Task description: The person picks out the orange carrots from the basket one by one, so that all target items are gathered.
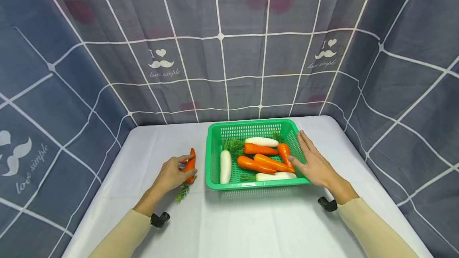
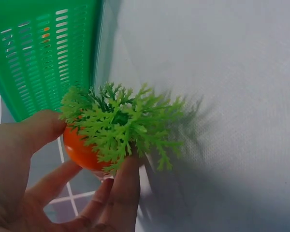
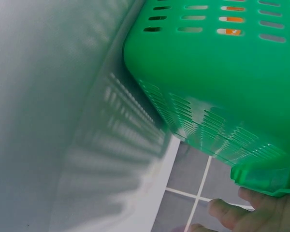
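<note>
My left hand (image 1: 174, 173) pinches an orange carrot (image 1: 191, 165) between thumb and fingers, left of the green basket (image 1: 209, 158). The carrot's leafy green top (image 2: 123, 118) points toward me and shows large in the left wrist view. At the basket's right rim rests my right hand (image 1: 315, 166), fingers extended, thumb over the inside edge. Several carrots (image 1: 255, 165) lie in the basket, along with a white radish (image 1: 225, 166) standing lengthwise at the left, another white radish (image 1: 261, 141) at the back and a third white radish (image 1: 275, 176) along the front.
A white cloth (image 1: 247, 226) covers the table under the basket. Grey checked curtains (image 1: 244, 59) rise behind the table and on both sides. Each wrist carries a small black camera mount (image 1: 159, 219).
</note>
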### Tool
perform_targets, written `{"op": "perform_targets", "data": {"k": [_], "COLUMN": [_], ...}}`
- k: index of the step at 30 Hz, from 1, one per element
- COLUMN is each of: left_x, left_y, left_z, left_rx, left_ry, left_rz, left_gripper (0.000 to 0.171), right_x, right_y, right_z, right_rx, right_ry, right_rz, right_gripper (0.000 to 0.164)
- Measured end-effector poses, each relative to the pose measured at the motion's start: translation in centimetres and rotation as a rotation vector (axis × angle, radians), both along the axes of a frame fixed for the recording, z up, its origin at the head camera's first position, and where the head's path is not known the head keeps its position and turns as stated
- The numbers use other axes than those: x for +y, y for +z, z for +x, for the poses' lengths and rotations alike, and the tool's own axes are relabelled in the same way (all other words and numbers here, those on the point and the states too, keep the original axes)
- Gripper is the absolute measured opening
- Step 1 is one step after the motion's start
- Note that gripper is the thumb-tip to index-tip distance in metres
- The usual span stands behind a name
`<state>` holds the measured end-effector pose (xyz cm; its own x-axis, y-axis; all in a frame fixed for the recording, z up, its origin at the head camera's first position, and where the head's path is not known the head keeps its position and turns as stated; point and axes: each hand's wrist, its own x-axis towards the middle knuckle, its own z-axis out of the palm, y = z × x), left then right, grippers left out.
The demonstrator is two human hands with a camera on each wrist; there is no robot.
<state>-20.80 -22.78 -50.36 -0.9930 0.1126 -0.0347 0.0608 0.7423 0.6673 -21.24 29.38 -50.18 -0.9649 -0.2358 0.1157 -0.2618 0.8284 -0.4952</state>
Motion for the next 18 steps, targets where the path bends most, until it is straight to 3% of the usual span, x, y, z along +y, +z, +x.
{"op": "perform_targets", "data": {"k": [4,6,18], "left_x": [0.1,0.0,0.3], "left_y": [0.2,0.2,0.1], "left_z": [-0.1,-0.1,-0.1], "left_rx": [0.010,0.009,0.014], "left_ry": [0.001,0.005,0.002], "left_rz": [-0.003,0.000,-0.014], "left_gripper": [0.063,0.062,0.062], "right_x": [0.1,-0.4,-0.4], "right_y": [-0.1,0.9,0.9], "right_z": [-0.1,0.5,0.6], "right_rx": [0.006,-0.002,-0.008], "right_ry": [-0.001,-0.001,-0.007], "right_rz": [-0.009,-0.004,-0.003], "right_gripper": [0.100,0.100,0.100]}}
